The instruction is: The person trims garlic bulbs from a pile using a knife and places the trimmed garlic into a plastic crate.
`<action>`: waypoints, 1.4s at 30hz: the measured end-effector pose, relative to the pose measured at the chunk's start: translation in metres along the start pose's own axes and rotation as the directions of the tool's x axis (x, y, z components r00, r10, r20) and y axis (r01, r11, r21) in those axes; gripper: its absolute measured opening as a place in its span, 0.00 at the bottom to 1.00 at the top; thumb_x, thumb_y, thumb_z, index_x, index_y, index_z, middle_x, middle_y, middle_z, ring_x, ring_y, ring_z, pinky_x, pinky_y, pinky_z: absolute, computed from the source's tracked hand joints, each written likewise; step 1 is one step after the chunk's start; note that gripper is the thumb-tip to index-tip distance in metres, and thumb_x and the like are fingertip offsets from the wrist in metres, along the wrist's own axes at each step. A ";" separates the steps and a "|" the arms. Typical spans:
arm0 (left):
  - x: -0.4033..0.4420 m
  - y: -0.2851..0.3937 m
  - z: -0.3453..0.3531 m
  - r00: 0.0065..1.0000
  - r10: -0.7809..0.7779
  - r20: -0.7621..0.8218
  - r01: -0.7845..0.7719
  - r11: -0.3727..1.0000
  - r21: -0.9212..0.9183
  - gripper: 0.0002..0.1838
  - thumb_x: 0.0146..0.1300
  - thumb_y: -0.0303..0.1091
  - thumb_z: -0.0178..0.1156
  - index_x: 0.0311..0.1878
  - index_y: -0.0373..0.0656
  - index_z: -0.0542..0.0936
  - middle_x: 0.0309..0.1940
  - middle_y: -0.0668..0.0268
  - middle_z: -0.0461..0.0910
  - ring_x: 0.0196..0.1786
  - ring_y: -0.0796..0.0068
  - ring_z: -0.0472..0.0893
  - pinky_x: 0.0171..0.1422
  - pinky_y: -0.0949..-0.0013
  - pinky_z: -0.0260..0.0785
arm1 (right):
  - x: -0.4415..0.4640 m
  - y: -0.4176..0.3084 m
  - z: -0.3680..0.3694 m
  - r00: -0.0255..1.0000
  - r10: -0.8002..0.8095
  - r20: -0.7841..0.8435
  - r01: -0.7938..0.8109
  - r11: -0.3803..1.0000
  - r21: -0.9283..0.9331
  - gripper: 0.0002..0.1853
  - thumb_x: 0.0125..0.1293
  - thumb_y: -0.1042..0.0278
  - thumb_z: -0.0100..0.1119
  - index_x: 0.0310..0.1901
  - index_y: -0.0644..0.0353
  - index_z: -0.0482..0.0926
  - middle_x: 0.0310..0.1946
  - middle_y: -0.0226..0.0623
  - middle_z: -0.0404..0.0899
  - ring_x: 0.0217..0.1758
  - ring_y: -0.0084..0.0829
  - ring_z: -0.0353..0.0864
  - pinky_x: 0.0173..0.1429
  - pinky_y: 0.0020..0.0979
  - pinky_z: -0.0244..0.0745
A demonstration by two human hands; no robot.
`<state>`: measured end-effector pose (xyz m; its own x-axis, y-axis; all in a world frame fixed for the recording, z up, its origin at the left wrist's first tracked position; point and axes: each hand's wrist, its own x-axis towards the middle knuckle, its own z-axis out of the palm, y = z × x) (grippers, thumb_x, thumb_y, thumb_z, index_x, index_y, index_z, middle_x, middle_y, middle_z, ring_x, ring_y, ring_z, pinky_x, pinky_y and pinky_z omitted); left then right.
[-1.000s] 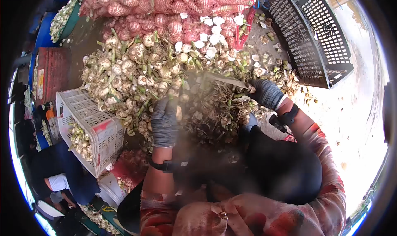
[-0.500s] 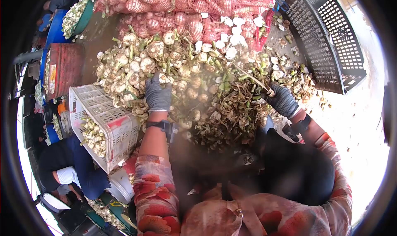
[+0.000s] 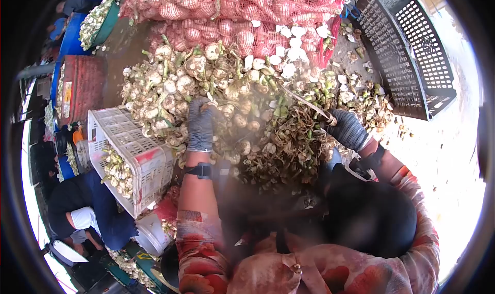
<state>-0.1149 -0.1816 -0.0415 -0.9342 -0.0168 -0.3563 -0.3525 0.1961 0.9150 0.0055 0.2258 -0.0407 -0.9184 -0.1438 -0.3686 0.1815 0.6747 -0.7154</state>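
Lower in the frame now, the left hand [image 3: 200, 126] bends its fingers at the garlic heap [image 3: 172, 85], left of centre, grip unclear; the right hand [image 3: 346, 129] clasps a long blade [image 3: 307, 103] by its end.

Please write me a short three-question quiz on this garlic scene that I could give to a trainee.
1. Multiple choice: which holds the long thin tool? A, the left hand; B, the right hand; C, neither hand.
2. True or false: the white crate has garlic bulbs in it.
3. Fill in the colour: the mesh sacks beyond the garlic heap are ____.

Key: 1. B; 2. true; 3. red
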 end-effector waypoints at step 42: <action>0.081 0.071 0.102 0.878 -0.442 0.185 -0.290 -0.183 0.939 0.28 0.57 0.33 0.61 0.64 0.46 0.72 0.61 0.51 0.74 0.62 0.52 0.75 0.64 0.56 0.70 | 0.018 0.035 0.010 0.994 0.035 0.103 -0.048 0.990 0.131 0.25 0.63 0.55 0.62 0.57 0.60 0.75 0.35 0.55 0.81 0.42 0.54 0.81 0.46 0.44 0.77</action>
<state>-0.2100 -0.0694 -0.0243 -0.6544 0.0803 -0.7519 0.3867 0.8900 -0.2415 -0.0010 0.2398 -0.0777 -0.8706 -0.1940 -0.4521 0.2697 0.5805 -0.7683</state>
